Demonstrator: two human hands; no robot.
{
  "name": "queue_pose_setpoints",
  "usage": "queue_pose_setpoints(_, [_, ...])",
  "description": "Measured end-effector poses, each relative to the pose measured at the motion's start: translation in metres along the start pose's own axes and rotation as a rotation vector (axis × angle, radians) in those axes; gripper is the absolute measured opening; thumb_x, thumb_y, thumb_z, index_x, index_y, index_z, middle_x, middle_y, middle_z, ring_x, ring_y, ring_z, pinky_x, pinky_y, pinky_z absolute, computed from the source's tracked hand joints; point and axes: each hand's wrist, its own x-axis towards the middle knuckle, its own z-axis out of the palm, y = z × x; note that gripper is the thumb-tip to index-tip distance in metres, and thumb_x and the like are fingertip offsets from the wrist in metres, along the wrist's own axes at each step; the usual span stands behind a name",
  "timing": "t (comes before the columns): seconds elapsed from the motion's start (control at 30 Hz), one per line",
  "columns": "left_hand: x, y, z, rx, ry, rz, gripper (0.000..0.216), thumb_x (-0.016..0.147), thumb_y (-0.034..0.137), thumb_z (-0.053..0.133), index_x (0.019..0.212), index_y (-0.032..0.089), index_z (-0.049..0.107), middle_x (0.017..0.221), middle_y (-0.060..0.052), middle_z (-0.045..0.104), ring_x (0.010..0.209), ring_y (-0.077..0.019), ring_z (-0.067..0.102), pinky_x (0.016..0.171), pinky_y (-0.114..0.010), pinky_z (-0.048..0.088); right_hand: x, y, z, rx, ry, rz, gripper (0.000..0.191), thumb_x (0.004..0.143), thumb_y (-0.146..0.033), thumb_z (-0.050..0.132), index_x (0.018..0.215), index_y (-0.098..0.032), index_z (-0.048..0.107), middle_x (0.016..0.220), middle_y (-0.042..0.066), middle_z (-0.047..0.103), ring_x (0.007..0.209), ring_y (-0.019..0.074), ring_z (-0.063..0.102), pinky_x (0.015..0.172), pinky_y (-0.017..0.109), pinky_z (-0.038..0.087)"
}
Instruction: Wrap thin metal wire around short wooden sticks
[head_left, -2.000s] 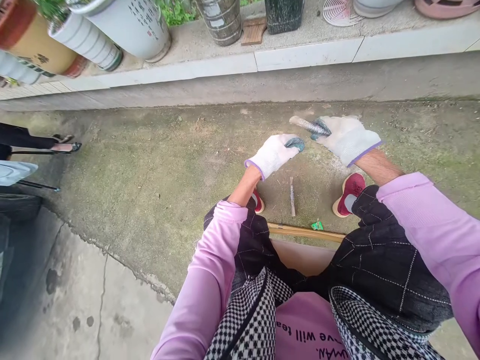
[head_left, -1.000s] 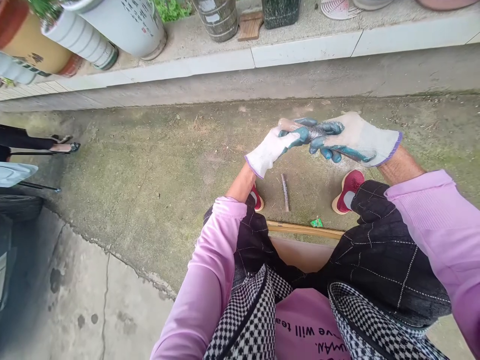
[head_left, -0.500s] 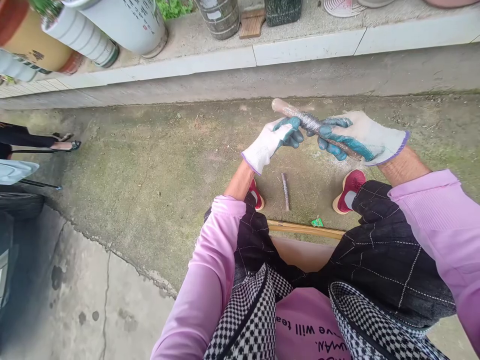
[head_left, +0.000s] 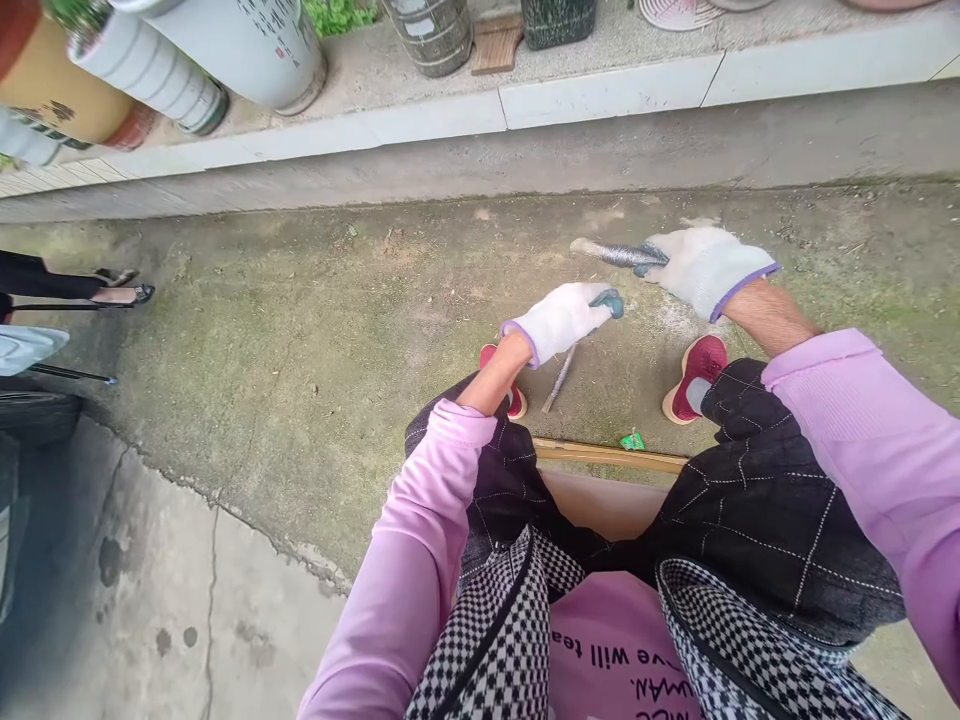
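My right hand [head_left: 705, 265], in a white glove with a teal palm, is closed on one end of a short rod wrapped in grey wire [head_left: 611, 253]. The rod points left, low over the concrete ground. My left hand [head_left: 564, 318], gloved the same way, is lower and closed over the upper end of a thin stick [head_left: 556, 380]. The stick lies tilted on the ground between my red shoes [head_left: 694, 375]. The two hands are apart.
A raised kerb [head_left: 600, 95] at the back carries several pots and buckets [head_left: 247, 45]. Another person's feet in dark shoes [head_left: 120, 285] are at the far left, with a tyre [head_left: 37, 415] below them. A wooden seat edge [head_left: 607, 455] and a green scrap [head_left: 632, 440] lie by my knees.
My left hand has let go of the wrapped rod and dropped to the thin stick, which has tilted. My right hand has turned palm down and lowered the rod towards the ground.
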Motion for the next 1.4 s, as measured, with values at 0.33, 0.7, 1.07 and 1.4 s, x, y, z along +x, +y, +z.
queue_pose_setpoints(0.33, [0.007, -0.033, -0.026, -0.293, 0.210, -0.131, 0.020, 0.104, 0.021, 0.064, 0.100, 0.016, 0.082, 0.080, -0.001, 0.068, 0.068, -0.0128, 0.057, 0.069, -0.028, 0.046, 0.001, -0.001, 0.023, 0.039, -0.269, -0.185, 0.017, 0.104, -0.032, 0.078, 0.112, -0.021, 0.088, 0.089, 0.009, 0.080, 0.083, 0.0262, 0.073, 0.073, 0.036, 0.049])
queue_pose_setpoints(0.7, [0.012, -0.024, -0.029, -0.477, 0.182, -0.155, 0.015, 0.097, 0.014, 0.062, 0.089, 0.018, 0.074, 0.073, 0.002, 0.062, 0.063, -0.0107, 0.052, 0.065, -0.024, 0.045, -0.027, 0.003, 0.006, 0.638, -0.543, -0.279, 0.042, 0.088, -0.065, 0.092, 0.108, -0.029, 0.091, 0.088, 0.003, 0.080, 0.073, 0.0198, 0.069, 0.063, 0.031, 0.053])
queue_pose_setpoints(1.07, [0.027, -0.045, 0.014, -0.486, 0.026, -0.140, 0.014, 0.103, 0.020, 0.072, 0.090, 0.021, 0.075, 0.068, 0.000, 0.056, 0.064, -0.0147, 0.048, 0.063, -0.033, 0.042, -0.028, 0.017, -0.005, 0.899, -0.238, -0.199, 0.033, 0.096, -0.040, 0.097, 0.118, -0.017, 0.089, 0.089, 0.006, 0.079, 0.067, 0.0140, 0.062, 0.056, 0.026, 0.050])
queue_pose_setpoints(1.4, [0.018, -0.030, 0.011, -0.418, -0.018, -0.083, 0.018, 0.110, 0.021, 0.064, 0.101, 0.018, 0.080, 0.067, 0.003, 0.057, 0.065, -0.0129, 0.051, 0.070, -0.030, 0.045, -0.031, -0.008, -0.018, 0.802, 0.010, 0.018, 0.006, 0.109, -0.010, 0.075, 0.113, -0.014, 0.078, 0.080, 0.001, 0.071, 0.065, 0.0116, 0.056, 0.057, 0.023, 0.049])
